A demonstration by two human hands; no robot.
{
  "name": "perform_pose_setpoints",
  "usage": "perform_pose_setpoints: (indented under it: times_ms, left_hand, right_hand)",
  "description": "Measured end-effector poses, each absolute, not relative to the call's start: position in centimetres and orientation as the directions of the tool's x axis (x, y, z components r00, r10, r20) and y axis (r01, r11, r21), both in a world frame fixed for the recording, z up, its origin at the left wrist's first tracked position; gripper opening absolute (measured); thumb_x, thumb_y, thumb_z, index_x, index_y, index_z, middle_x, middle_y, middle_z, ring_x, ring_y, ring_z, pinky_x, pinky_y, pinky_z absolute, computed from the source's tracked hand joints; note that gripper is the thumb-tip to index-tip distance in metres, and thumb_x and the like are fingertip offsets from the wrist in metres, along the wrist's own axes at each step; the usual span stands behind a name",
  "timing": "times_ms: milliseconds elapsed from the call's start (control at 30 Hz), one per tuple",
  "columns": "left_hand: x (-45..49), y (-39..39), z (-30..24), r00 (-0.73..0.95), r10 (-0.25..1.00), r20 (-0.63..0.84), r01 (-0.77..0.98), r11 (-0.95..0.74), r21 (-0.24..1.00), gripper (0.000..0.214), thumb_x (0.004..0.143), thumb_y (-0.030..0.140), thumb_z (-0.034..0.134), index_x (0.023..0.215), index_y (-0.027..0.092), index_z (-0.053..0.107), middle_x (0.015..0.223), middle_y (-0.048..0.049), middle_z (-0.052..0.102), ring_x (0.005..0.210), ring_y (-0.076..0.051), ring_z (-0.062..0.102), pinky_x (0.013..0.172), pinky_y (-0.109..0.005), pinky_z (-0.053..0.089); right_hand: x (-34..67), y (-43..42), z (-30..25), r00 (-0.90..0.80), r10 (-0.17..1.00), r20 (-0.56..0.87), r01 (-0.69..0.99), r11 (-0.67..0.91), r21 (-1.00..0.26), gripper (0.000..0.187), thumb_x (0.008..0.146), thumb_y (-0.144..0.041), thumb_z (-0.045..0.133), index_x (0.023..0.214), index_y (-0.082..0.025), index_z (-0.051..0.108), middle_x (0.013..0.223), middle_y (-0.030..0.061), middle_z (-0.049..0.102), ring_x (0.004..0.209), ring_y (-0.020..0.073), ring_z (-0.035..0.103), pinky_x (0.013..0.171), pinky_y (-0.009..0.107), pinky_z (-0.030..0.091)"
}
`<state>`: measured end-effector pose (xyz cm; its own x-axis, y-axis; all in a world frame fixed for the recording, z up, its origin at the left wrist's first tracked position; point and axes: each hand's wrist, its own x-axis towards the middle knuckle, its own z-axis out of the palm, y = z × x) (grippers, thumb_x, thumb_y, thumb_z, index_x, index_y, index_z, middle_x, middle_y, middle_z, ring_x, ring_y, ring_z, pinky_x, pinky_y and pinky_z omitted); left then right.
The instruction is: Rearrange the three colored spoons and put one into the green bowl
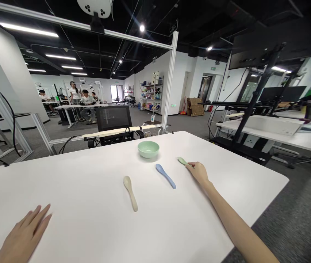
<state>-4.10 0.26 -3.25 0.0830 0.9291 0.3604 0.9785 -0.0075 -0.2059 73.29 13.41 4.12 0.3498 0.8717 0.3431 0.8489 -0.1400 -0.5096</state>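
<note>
On the right part of the white table [89, 226], my right hand [198, 172] has its fingers closed around the handle of a green spoon [182, 160]. The spoon's bowl end points away to the left; most of its handle is hidden by the hand. A blue spoon [166, 176] lies left of that hand, touching nothing else. Further left and nearer is a beige spoon [130, 193]. Behind the spoons stands a light green bowl [148, 149], upright. My left hand [25, 233] rests at the near left, palm down with fingers stretched out, holding nothing.
Beyond the far table edge are a black mesh office chair [114, 117] and a metal frame post [169, 80]. A monitor stand [254, 98] and another white desk [306, 137] stand to the right. Several people sit or stand at desks in the background.
</note>
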Motion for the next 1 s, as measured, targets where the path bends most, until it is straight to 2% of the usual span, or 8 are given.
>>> perform_pose_setpoints:
  times_ms: [133,300,567,800,1000]
  left_hand:
    - [-4.6,0.2,-3.8,0.135,0.935,0.328,0.966,-0.05,-0.254,0.059,0.079,0.037,0.043,0.121,0.029,0.083,0.148,0.0023,0.068,0.148,-0.036,0.054,0.122,-0.048,0.046]
    - [-4.7,0.3,-3.7,0.166,0.922,0.35,0.966,-0.081,-0.244,0.06,0.081,0.03,0.037,0.117,0.027,0.085,0.145,0.0006,0.07,0.146,-0.037,0.056,0.124,-0.052,0.043]
    - [-4.9,0.5,-3.0,0.161,0.928,0.335,0.982,-0.117,-0.149,0.052,0.074,0.03,0.046,0.107,0.033,0.086,0.141,0.0008,0.074,0.145,-0.036,0.058,0.123,-0.055,0.046]
    - [-5.3,0.4,-3.9,0.16,0.928,0.338,0.978,-0.103,-0.18,0.053,0.074,0.03,0.049,0.112,0.03,0.086,0.146,-0.0019,0.071,0.148,-0.039,0.054,0.124,-0.054,0.044]
    - [-5.2,0.4,-4.2,0.169,0.919,0.357,0.968,-0.088,-0.233,0.056,0.079,0.028,0.044,0.118,0.028,0.084,0.146,-0.0017,0.07,0.146,-0.038,0.056,0.121,-0.054,0.047]
  right_hand:
    - [73.5,13.6,3.8,0.339,0.874,0.349,0.867,-0.147,-0.475,0.046,0.094,-0.048,0.061,0.112,-0.013,0.085,0.104,0.016,0.081,0.093,0.0295,0.071,0.081,0.034,0.05]
    - [73.5,13.8,3.5,0.343,0.873,0.348,0.869,-0.154,-0.471,0.045,0.094,-0.045,0.06,0.113,-0.013,0.084,0.105,0.0161,0.081,0.096,0.0301,0.072,0.082,0.035,0.05]
    - [73.7,14.0,3.3,0.331,0.884,0.331,0.867,-0.146,-0.476,0.04,0.094,-0.044,0.059,0.109,-0.016,0.085,0.105,0.0145,0.081,0.097,0.0301,0.073,0.081,0.034,0.049]
    - [73.6,14.0,3.4,0.338,0.879,0.336,0.875,-0.161,-0.457,0.04,0.094,-0.044,0.06,0.109,-0.017,0.084,0.107,0.0152,0.081,0.098,0.0308,0.073,0.081,0.034,0.049]
    - [73.5,13.9,3.4,0.342,0.88,0.33,0.878,-0.174,-0.447,0.036,0.093,-0.039,0.061,0.111,-0.017,0.084,0.107,0.0144,0.081,0.098,0.0304,0.074,0.081,0.034,0.048]
